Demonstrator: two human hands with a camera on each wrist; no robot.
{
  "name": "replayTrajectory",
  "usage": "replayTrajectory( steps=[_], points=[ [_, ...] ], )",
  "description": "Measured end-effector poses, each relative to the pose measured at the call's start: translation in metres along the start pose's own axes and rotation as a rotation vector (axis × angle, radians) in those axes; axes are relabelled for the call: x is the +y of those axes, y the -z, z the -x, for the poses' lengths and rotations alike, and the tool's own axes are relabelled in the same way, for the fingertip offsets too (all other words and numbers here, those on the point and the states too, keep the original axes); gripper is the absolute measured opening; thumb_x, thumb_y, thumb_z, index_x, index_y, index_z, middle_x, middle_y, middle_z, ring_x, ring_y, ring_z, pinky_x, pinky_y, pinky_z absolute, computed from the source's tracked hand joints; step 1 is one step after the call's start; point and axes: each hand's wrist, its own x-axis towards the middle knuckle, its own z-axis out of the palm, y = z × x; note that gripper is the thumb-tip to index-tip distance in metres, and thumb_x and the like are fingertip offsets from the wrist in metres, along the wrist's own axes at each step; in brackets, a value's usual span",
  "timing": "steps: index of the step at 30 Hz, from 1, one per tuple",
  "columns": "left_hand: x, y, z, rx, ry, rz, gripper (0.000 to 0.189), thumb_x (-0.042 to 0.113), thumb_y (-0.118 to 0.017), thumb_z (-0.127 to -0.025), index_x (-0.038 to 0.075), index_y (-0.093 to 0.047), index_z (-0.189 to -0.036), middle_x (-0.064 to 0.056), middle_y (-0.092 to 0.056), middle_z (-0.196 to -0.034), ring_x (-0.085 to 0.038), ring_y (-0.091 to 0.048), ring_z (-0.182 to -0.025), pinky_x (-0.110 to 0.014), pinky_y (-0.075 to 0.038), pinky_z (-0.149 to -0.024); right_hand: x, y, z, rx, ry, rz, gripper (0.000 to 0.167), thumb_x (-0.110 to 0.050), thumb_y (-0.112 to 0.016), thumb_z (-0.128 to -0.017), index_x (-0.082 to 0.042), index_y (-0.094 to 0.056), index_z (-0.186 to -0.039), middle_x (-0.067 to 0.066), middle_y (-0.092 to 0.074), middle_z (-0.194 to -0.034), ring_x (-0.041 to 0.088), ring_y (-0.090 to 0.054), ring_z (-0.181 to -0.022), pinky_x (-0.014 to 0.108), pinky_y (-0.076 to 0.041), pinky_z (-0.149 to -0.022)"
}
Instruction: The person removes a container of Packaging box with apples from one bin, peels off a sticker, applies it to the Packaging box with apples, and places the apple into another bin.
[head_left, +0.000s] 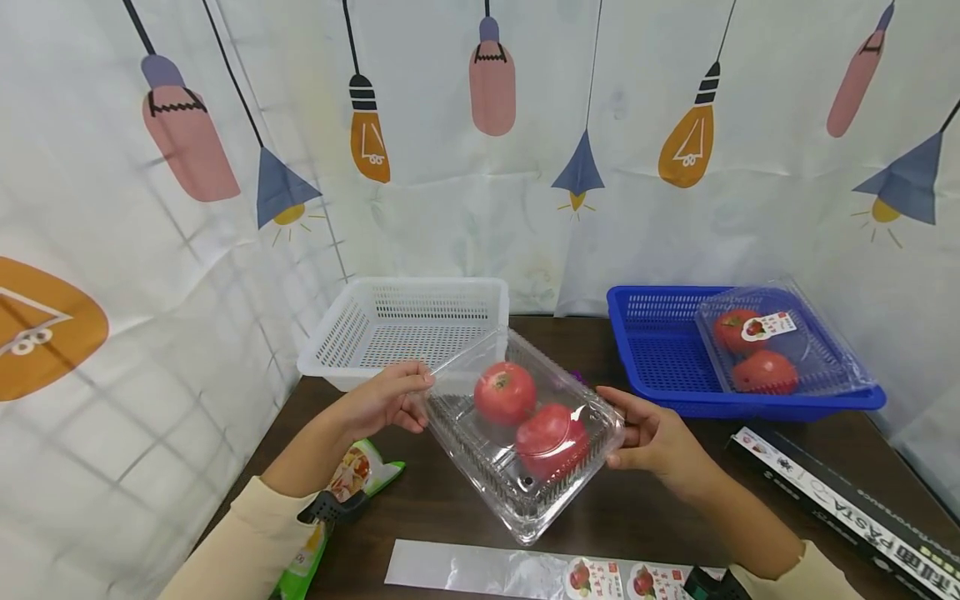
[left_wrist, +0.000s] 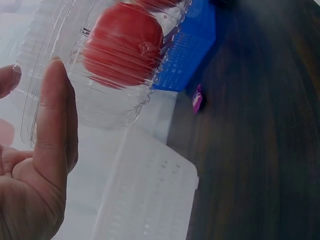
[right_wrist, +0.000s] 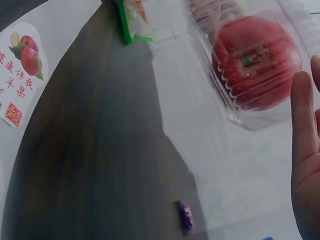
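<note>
A clear plastic clamshell box [head_left: 467,446] with two round red fruits [head_left: 505,392], which look like tomatoes, is held tilted above the table. My left hand [head_left: 393,398] pinches its left edge; in the left wrist view the fingers [left_wrist: 52,110] lie along the clear rim with the thumb opposite. On the right corner my right hand [head_left: 651,437] grips the box, thumb in front and fingers behind. The lid lies over the fruits. No sticker shows on this box.
Behind stands a white basket [head_left: 318,357], with a blue basket [head_left: 637,350] at right bearing a stickered box of red fruits [head_left: 765,372]. A label strip [head_left: 465,567] lies in front, a black pasta box [head_left: 847,508] at right, a green food packet [head_left: 300,567] by the left forearm. A purple item [left_wrist: 198,99] lies behind.
</note>
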Motion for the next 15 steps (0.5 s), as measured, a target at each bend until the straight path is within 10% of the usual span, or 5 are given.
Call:
replayTrajectory(
  steps=[15],
  points=[
    [-0.019, -0.013, 0.0, -0.143, 0.047, -0.032, 0.024, 0.021, -0.054, -0.097, 0.001, -0.046, -0.106, -0.011, -0.057, -0.093, -0.017, -0.066, -0.065, -0.031, -0.057, -0.06, 0.011, 0.012, 0.015, 0.005, 0.101, -0.291, 0.062, 0.022, -0.047, -0.091, -0.001, -0.036, -0.147, 0.009, -0.061, -0.11, 0.017, -0.066, -0.096, 0.031, -0.053, -0.085]
  ],
)
